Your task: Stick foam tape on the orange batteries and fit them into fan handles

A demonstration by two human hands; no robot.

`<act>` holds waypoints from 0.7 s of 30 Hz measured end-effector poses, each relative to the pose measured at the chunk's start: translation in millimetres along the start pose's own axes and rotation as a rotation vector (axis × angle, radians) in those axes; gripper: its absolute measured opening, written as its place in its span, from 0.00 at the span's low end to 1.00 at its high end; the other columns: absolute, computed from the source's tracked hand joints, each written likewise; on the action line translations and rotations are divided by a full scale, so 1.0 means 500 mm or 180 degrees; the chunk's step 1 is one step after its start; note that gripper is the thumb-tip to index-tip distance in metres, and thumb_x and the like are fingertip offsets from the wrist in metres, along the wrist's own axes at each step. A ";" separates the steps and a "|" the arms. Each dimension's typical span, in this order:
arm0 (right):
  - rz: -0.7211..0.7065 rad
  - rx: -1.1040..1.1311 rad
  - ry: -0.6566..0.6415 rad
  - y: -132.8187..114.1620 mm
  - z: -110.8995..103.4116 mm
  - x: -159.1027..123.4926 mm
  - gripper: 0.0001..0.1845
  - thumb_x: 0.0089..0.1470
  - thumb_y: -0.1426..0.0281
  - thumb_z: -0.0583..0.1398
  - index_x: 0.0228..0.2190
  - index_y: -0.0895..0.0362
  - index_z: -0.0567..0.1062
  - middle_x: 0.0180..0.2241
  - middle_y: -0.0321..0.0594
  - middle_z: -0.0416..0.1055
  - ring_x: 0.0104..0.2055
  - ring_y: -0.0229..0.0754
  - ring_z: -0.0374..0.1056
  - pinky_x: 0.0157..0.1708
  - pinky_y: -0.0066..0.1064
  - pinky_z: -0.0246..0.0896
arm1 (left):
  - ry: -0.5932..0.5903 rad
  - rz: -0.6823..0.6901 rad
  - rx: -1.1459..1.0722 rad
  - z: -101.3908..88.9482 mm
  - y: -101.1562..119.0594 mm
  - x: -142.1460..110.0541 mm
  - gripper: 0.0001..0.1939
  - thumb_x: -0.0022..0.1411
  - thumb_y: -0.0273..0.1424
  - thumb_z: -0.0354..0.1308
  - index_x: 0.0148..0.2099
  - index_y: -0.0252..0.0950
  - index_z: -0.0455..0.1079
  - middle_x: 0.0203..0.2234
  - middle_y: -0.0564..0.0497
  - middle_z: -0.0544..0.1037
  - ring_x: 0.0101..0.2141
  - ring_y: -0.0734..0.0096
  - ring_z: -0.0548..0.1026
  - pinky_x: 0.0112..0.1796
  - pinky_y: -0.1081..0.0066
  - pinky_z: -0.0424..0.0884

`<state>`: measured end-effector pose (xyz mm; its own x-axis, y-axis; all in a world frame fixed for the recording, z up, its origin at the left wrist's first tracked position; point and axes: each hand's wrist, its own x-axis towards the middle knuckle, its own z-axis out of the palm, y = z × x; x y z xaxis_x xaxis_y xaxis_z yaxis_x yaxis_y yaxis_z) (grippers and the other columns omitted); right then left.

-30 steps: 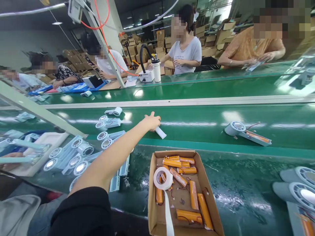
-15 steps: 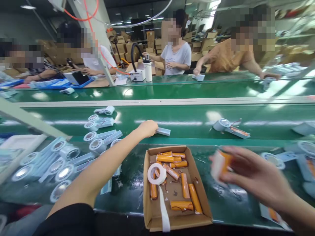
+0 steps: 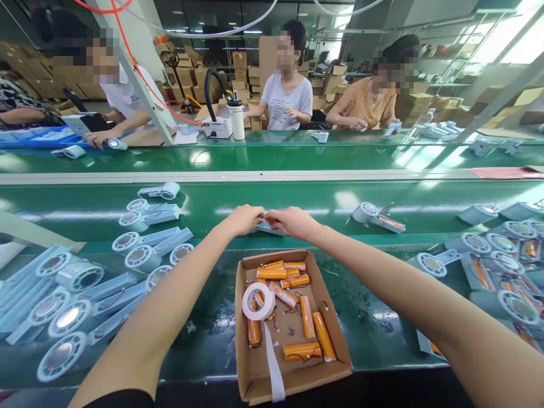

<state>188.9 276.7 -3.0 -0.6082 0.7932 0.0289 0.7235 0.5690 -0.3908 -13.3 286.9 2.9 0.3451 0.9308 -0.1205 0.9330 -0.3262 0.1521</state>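
Both my arms reach out over the green conveyor belt (image 3: pixel 306 195). My left hand (image 3: pixel 245 219) and my right hand (image 3: pixel 292 221) meet on a small light-blue fan part (image 3: pixel 267 226) lying on the belt, fingers closed around it. A bit of orange shows between the hands; I cannot tell whether it is a battery. Just below the hands sits an open cardboard box (image 3: pixel 340 334) with several orange batteries (image 3: pixel 302 350) and a roll of white tape (image 3: pixel 258 301).
Several light-blue handheld fan housings (image 3: pixel 142 255) lie at the left, more (image 3: pixel 488 249) at the right. One fan with an orange battery (image 3: pixel 376 217) rides the belt. Other people work across the belt, by a white device and bottle (image 3: pixel 237 118).
My right hand has come in from the right with an orange-and-white piece and joined the left hand at the part on the belt. The view has shifted left.
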 end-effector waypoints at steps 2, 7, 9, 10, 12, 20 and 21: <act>0.0025 -0.0120 -0.0117 0.010 -0.005 0.004 0.14 0.61 0.75 0.62 0.47 0.50 0.80 0.39 0.40 0.83 0.40 0.47 0.77 0.38 0.30 0.58 | 0.0063 -0.0071 -0.0056 0.005 0.008 0.003 0.10 0.71 0.36 0.56 0.48 0.45 0.78 0.44 0.49 0.86 0.48 0.57 0.81 0.46 0.68 0.71; 0.0208 -0.0169 -0.0215 0.024 -0.018 0.006 0.14 0.57 0.76 0.67 0.45 0.52 0.82 0.33 0.40 0.82 0.36 0.46 0.76 0.35 0.29 0.56 | 0.0262 -0.0284 -0.0189 0.019 0.032 0.009 0.14 0.75 0.36 0.51 0.54 0.43 0.76 0.47 0.45 0.85 0.50 0.56 0.81 0.46 0.67 0.71; 0.0241 -0.0081 -0.0173 0.018 -0.017 -0.001 0.15 0.55 0.74 0.69 0.46 0.52 0.83 0.30 0.38 0.82 0.36 0.45 0.77 0.37 0.28 0.59 | 0.0323 -0.0326 -0.0253 0.025 0.040 0.009 0.14 0.76 0.36 0.50 0.54 0.42 0.75 0.48 0.44 0.84 0.51 0.55 0.81 0.46 0.67 0.71; 0.0250 -0.0026 -0.0124 0.013 -0.014 -0.007 0.15 0.55 0.73 0.69 0.46 0.52 0.84 0.29 0.36 0.81 0.37 0.43 0.77 0.39 0.27 0.61 | 0.0340 -0.0330 -0.0287 0.028 0.043 0.009 0.14 0.76 0.35 0.50 0.54 0.42 0.75 0.49 0.44 0.84 0.51 0.55 0.81 0.46 0.67 0.71; 0.0260 0.0088 0.0011 0.000 -0.007 -0.017 0.13 0.57 0.72 0.68 0.45 0.55 0.84 0.29 0.33 0.81 0.40 0.39 0.78 0.43 0.25 0.62 | 0.0361 -0.0324 -0.0351 0.032 0.046 0.011 0.13 0.76 0.35 0.50 0.52 0.42 0.76 0.48 0.45 0.85 0.51 0.55 0.81 0.45 0.67 0.71; 0.0123 0.0764 0.0419 -0.013 -0.057 -0.067 0.21 0.63 0.65 0.59 0.49 0.67 0.82 0.39 0.33 0.83 0.44 0.34 0.78 0.51 0.26 0.64 | 0.0667 -0.0215 -0.0593 0.025 0.067 -0.018 0.13 0.74 0.29 0.53 0.56 0.36 0.74 0.51 0.41 0.82 0.53 0.56 0.79 0.50 0.65 0.72; 0.0146 0.0871 0.0514 -0.007 -0.068 -0.095 0.21 0.64 0.65 0.59 0.52 0.65 0.81 0.44 0.36 0.84 0.46 0.36 0.78 0.52 0.27 0.65 | 0.0782 -0.0179 -0.0619 0.025 0.073 -0.048 0.14 0.73 0.29 0.55 0.58 0.35 0.73 0.54 0.40 0.81 0.56 0.57 0.77 0.54 0.64 0.70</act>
<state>226.3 244.1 28.2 -0.5014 0.8534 0.1427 0.6211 0.4698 -0.6273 13.6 250.8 -0.7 0.2364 0.9662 0.1029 0.9046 -0.2575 0.3396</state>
